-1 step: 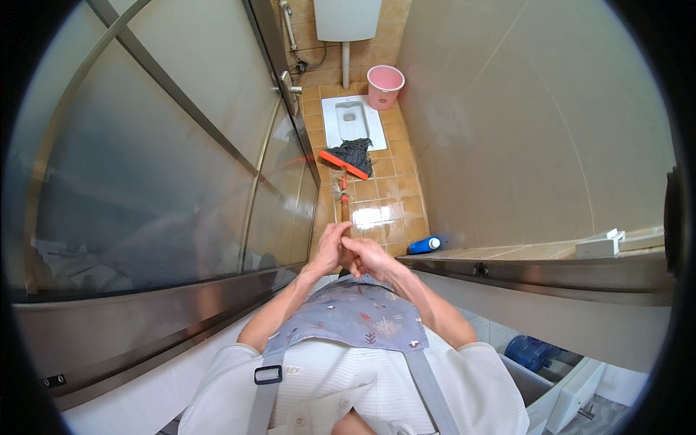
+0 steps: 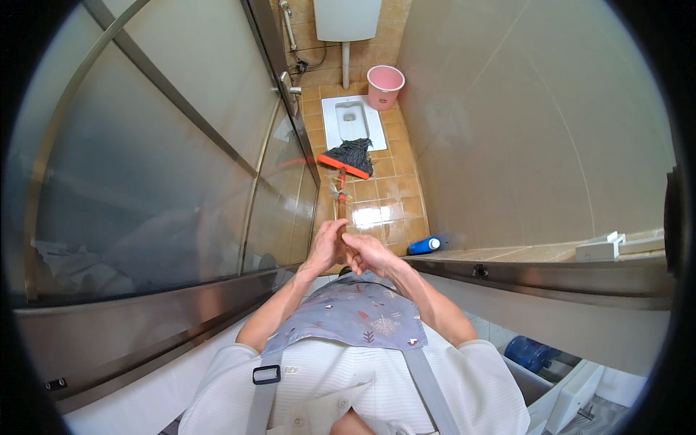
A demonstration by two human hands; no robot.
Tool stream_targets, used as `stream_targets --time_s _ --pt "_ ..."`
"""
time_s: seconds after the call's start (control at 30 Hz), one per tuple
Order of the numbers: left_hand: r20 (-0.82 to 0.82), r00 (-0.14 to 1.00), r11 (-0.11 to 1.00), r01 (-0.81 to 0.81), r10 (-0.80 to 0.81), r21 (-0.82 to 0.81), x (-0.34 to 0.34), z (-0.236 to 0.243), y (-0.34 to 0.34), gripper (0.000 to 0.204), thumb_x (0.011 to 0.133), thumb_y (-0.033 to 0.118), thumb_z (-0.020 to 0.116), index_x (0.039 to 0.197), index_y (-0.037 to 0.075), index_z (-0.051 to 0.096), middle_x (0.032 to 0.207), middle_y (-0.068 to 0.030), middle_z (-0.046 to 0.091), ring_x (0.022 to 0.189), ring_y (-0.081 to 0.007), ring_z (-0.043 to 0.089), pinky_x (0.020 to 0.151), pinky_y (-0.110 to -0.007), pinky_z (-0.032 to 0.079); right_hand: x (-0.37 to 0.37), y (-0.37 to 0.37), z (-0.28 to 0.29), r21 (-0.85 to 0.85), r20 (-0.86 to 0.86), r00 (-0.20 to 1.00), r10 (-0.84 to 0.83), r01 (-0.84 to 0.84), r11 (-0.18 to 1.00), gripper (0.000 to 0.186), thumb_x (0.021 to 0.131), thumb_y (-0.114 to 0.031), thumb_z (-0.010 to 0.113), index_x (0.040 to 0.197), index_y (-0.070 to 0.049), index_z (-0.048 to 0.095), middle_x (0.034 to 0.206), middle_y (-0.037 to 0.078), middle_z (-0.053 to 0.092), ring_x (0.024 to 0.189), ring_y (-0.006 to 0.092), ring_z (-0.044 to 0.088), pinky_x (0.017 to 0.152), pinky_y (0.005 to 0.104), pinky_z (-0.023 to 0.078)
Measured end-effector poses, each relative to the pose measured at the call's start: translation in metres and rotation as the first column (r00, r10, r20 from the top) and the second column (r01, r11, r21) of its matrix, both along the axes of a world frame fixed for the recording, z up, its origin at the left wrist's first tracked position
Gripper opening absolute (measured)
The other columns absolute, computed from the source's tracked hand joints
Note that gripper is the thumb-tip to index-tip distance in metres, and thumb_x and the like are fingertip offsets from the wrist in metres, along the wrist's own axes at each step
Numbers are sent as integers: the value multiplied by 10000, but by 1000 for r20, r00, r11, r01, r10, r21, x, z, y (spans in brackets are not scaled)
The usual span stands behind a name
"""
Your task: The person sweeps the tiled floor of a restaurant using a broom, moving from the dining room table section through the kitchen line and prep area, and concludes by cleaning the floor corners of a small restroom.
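Observation:
A mop with dark grey strands [image 2: 353, 155] and an orange bar [image 2: 344, 167] lies on the tiled floor ahead of me. Its strands touch the near rim of the white squat toilet [image 2: 330, 123]. The mop's brown handle [image 2: 342, 209] runs back toward my body, with some loose wrapping near the head. My left hand [image 2: 326, 246] is closed around the handle. Just to its right, my right hand [image 2: 368, 254] grips the same handle, its fingers partly hidden. The handle's near end is out of sight.
A pink bucket [image 2: 385, 85] stands right of the toilet, under a white cistern [image 2: 346, 20]. A blue bottle [image 2: 423, 246] lies by the right wall [image 2: 522, 130]. On the left is a framed glass door [image 2: 145, 181] with a handle. A blue water jug [image 2: 532, 351] sits behind at lower right.
The mop handle and orange bar have shifted very slightly to the left, with both hands still around the handle. Everything else looks the same.

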State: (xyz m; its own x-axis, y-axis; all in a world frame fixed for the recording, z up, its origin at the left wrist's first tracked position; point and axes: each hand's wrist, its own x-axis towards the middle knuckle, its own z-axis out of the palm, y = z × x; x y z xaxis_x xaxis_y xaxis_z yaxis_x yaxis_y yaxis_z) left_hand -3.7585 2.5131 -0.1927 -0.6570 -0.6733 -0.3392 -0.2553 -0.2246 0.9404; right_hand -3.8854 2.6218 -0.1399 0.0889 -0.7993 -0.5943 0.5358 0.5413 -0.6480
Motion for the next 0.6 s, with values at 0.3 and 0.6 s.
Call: stream_targets --time_s 0.3,0.6 --pt "63 996 645 85 -56 -759 -41 32 -60 225 778 109 725 969 51 620 1046 -126 575 950 -295 580 805 -337 479 -82 -118 -99 55 100 990 -99 93 994 444 995 -427 398 994 -12 556 722 57 600 579 158 562 514 273 459" --pt "-106 970 880 151 -221 -450 -192 87 -157 127 814 26 652 773 25 533 822 -78 543 833 -199 538 877 -331 426 -187 -306 -183 340 354 870 -344 224 914 475 935 -473 507 1145 -55 420 805 118 572 626 239 564 529 352 513"
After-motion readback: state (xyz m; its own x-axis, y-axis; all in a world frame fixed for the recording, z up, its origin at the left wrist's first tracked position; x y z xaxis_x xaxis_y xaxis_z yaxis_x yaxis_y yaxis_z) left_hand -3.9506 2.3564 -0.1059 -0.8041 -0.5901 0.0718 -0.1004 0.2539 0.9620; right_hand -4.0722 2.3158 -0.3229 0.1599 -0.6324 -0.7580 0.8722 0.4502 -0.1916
